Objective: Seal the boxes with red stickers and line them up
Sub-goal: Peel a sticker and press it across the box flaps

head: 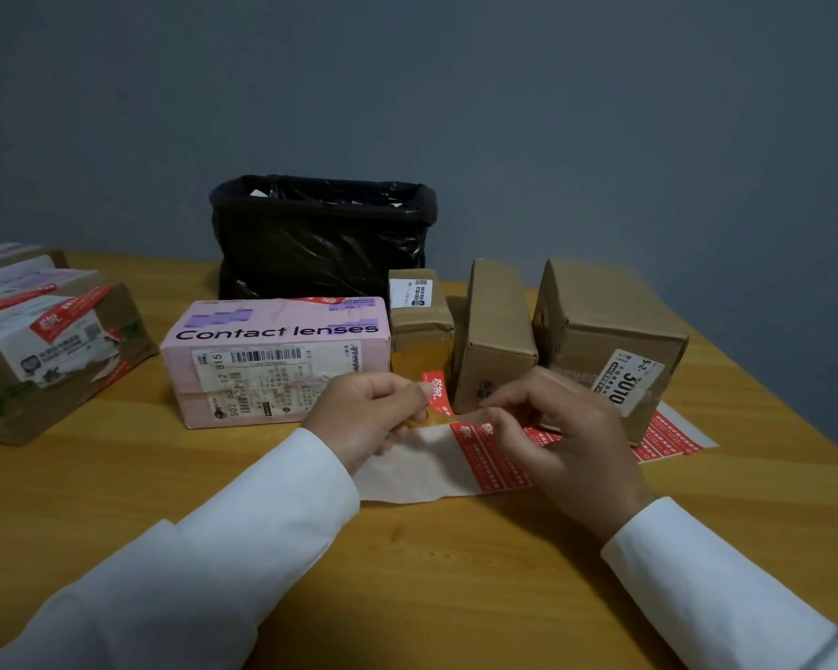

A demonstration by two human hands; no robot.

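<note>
My left hand point(368, 413) pinches a red sticker point(437, 389) that stands half peeled off a white backing sheet point(417, 469). My right hand point(562, 442) pinches the same sheet of red stickers point(489, 456) just above the table. Behind my hands stands a row of boxes: a pink "Contact lenses" box point(277, 360) with a red sticker on its top edge, a small taped brown box point(419, 321), a tall narrow brown box point(497, 326) and a brown box with a "3010" label point(610, 326).
A black bag-lined bin point(320, 234) stands at the back against the grey wall. At the far left lie stacked boxes with red stickers point(49, 340). Another sticker sheet point(673, 437) pokes out under the right box. The wooden table point(431, 573) runs in front.
</note>
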